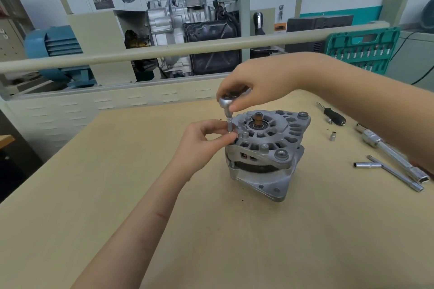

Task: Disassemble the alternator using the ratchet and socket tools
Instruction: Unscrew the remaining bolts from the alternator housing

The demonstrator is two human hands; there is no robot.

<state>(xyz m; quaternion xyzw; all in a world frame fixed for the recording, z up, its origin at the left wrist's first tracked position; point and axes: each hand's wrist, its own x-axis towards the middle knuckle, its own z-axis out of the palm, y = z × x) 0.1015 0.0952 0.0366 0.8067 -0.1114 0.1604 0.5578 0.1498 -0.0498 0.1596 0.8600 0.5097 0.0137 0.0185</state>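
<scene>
At mid-table (pixel 141 195), alternator (pixel 265 155) upright — shaft end up, long axis vertical. Ratchet (pixel 229 101) head gripped by right hand (pixel 258 87); socket (pixel 230 124) pinched by left hand (pixel 206 138) fingers on a rim bolt. Best kept plumb and fully seated — short, steady turns, probably.

1 alternator (pixel 264 152), 1 ratchet (pixel 231 110), 2 hands, 1 loose socket (pixel 332 136), 1 screwdriver (pixel 333 116), 1 green tool case (pixel 362 50)
</scene>
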